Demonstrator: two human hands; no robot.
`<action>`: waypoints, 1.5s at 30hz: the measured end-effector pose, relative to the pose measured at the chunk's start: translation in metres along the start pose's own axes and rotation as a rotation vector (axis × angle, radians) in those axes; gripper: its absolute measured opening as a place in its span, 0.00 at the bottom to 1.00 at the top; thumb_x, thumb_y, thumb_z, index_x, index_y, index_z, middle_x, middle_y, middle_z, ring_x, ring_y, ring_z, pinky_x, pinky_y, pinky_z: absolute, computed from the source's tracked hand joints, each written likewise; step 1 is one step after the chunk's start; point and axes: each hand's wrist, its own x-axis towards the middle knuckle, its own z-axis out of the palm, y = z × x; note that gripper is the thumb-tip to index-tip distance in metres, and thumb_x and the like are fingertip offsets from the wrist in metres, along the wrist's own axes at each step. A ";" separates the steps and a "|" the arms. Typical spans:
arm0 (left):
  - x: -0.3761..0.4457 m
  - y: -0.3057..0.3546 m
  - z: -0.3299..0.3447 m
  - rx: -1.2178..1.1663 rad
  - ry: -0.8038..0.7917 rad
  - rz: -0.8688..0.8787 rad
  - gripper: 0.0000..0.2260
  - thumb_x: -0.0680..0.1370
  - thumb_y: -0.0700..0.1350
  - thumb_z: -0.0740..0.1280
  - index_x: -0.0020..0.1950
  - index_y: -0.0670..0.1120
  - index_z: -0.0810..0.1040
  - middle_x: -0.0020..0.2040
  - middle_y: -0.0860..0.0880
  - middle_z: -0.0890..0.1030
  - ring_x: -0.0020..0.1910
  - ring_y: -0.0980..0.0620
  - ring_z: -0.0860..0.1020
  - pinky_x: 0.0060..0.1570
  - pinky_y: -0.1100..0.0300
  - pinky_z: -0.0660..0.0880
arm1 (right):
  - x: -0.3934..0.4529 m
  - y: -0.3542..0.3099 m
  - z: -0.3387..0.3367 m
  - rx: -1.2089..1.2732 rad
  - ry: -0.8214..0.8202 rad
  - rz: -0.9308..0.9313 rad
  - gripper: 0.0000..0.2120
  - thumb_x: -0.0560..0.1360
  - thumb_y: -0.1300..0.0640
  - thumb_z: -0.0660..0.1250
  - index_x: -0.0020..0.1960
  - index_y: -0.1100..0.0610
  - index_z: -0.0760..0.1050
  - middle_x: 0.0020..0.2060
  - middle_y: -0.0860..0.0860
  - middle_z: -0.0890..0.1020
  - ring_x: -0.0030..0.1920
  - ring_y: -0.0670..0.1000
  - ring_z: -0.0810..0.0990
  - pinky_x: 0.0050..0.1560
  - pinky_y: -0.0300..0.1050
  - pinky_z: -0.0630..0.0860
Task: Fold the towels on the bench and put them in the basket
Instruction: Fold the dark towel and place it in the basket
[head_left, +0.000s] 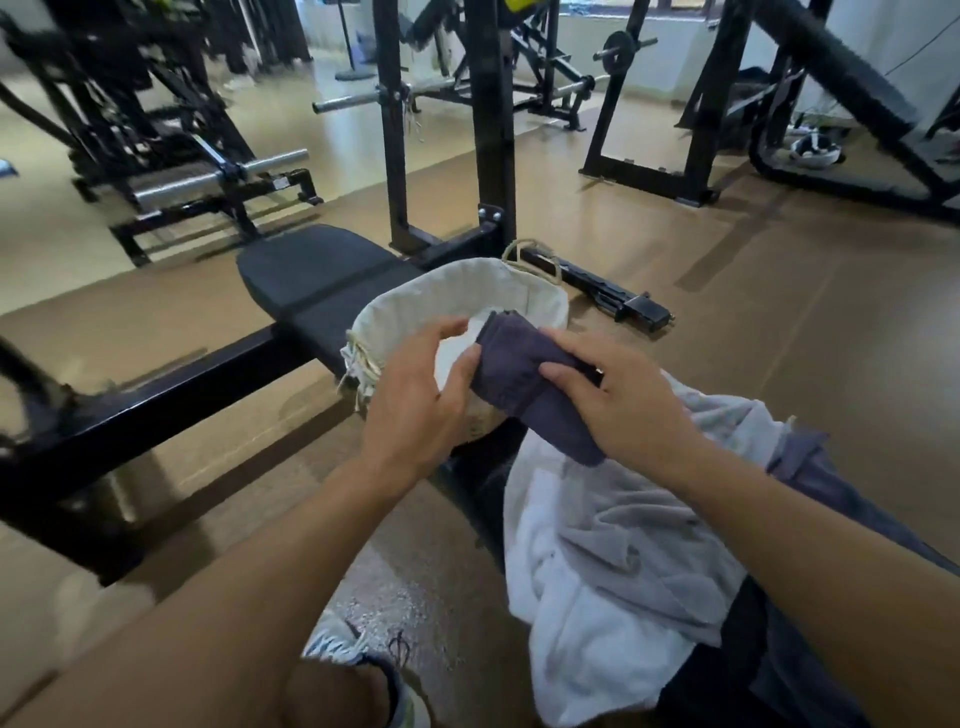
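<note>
A folded dark purple towel (524, 371) hangs over the near rim of a round basket (447, 291) with a cream cloth lining and rope handles. The basket stands on the black padded bench (306, 275). A folded white towel (457, 343) lies inside it. My right hand (623, 400) grips the purple towel from the right side. Against the towel's left edge my left hand (421, 395) presses its thumb, with the fingers reaching over the white towel. A loose heap of white and grey towels (613, 551) lies on the bench close to me.
Black rack uprights (491, 119) stand right behind the basket. A barbell (218, 174) and weight machines fill the left, another frame (691, 104) stands far right. Tan floor (779, 322) spreads to the right. My shoe (363, 660) rests on the floor below the bench.
</note>
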 end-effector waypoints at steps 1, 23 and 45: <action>0.004 -0.006 -0.004 0.028 0.034 -0.020 0.14 0.84 0.52 0.61 0.69 0.52 0.74 0.67 0.54 0.77 0.67 0.55 0.72 0.69 0.49 0.69 | 0.012 -0.005 0.010 0.001 0.003 0.001 0.17 0.79 0.54 0.66 0.67 0.52 0.78 0.56 0.47 0.84 0.56 0.46 0.80 0.58 0.34 0.71; 0.036 -0.063 -0.024 0.493 -0.049 -0.121 0.39 0.72 0.63 0.71 0.78 0.49 0.64 0.74 0.50 0.69 0.75 0.49 0.64 0.80 0.48 0.51 | 0.142 -0.010 0.138 -0.166 -0.544 0.431 0.16 0.82 0.57 0.64 0.69 0.56 0.76 0.61 0.59 0.82 0.62 0.60 0.79 0.65 0.52 0.75; 0.036 -0.045 -0.026 0.533 -0.073 -0.195 0.26 0.72 0.48 0.69 0.70 0.46 0.72 0.65 0.44 0.73 0.65 0.44 0.71 0.71 0.48 0.67 | 0.137 -0.026 0.134 -0.317 -0.854 0.004 0.22 0.78 0.66 0.63 0.36 0.41 0.66 0.38 0.39 0.72 0.38 0.44 0.72 0.44 0.36 0.66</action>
